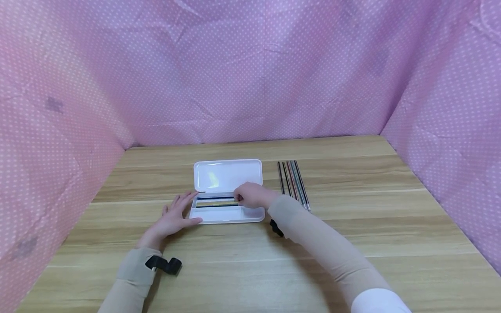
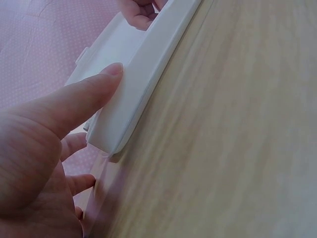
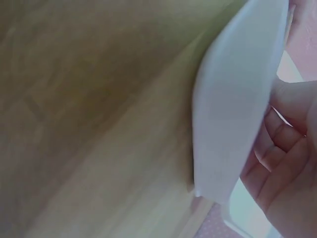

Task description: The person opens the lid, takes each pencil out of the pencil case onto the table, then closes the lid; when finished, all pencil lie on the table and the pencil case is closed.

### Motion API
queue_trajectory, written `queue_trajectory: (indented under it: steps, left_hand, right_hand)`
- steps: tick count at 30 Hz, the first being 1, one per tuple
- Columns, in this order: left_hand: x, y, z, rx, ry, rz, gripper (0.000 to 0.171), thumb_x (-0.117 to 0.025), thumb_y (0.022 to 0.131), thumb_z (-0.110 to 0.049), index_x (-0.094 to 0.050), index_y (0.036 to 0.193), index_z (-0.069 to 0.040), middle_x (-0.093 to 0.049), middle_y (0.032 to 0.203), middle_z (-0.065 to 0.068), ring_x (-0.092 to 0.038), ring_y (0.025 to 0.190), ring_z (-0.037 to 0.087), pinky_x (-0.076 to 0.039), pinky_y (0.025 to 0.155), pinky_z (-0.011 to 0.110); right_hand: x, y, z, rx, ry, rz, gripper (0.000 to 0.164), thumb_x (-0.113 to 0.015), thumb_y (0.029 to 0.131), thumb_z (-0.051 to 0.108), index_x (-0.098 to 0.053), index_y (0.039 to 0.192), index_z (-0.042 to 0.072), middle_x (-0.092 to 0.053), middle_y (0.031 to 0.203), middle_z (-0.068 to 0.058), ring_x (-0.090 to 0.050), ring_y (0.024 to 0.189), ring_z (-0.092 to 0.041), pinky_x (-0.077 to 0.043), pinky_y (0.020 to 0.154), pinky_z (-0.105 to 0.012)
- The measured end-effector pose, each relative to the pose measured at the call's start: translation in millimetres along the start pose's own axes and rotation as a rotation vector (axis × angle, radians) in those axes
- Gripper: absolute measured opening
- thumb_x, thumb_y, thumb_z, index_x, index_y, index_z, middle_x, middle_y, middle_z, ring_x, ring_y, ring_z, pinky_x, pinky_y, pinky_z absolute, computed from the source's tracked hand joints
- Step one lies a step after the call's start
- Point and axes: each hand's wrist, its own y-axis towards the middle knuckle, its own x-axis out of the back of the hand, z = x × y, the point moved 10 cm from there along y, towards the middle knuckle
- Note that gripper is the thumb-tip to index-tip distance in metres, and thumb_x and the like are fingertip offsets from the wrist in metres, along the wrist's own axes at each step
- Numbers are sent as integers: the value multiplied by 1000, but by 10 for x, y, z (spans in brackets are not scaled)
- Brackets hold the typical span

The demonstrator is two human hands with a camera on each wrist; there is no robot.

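A white pencil case (image 1: 221,217) lies open on the table, its lid (image 1: 228,174) folded back, with several pencils (image 1: 215,203) lengthwise in its rear compartment. My left hand (image 1: 174,219) is at the case's left end, thumb on the front rim and fingers stretched toward the back corner. In the left wrist view the thumb (image 2: 94,91) lies straight against the white wall. Over the right part of the compartment, my right hand (image 1: 252,194) has curled fingers and pinches the end of a pencil. In the right wrist view the case wall hides its fingertips.
To the right of the case, several dark, red and grey pencils (image 1: 291,178) lie side by side, partly behind the right forearm. The wooden table (image 1: 235,269) is bounded at the back and sides by pink dotted cloth (image 1: 254,78).
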Motion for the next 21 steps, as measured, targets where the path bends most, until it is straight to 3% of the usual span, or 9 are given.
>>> queue_trajectory:
  steps: [9,17,21]
  left_hand:
    - [-11,11,29,5,-8,5,89,-71,81,-44,-24,150,-16,-10,156,22,7,141,50,12,100,74]
    - [-8,-6,-9,-9,-14,3,86,-71,82,-43,-24,150,-19,-10,156,23,7,140,50,11,99,75]
    - [-11,-13,-7,3,-19,10,87,-71,82,-43,-23,150,-19,-9,156,23,8,141,50,12,99,74]
  right_hand:
    - [148,-7,-7,68,227,-112,5,-65,89,9,-63,85,8,-55,76,1,-48,74,-12,-41,70,-22]
    - [251,-43,-126,-14,608,-221,8,-62,90,8,-63,97,3,-58,85,-2,-51,79,-12,-44,72,-21]
    - [194,-62,-167,-56,746,-214,14,-61,92,9,-62,104,2,-58,91,-3,-53,83,-13,-47,74,-21]
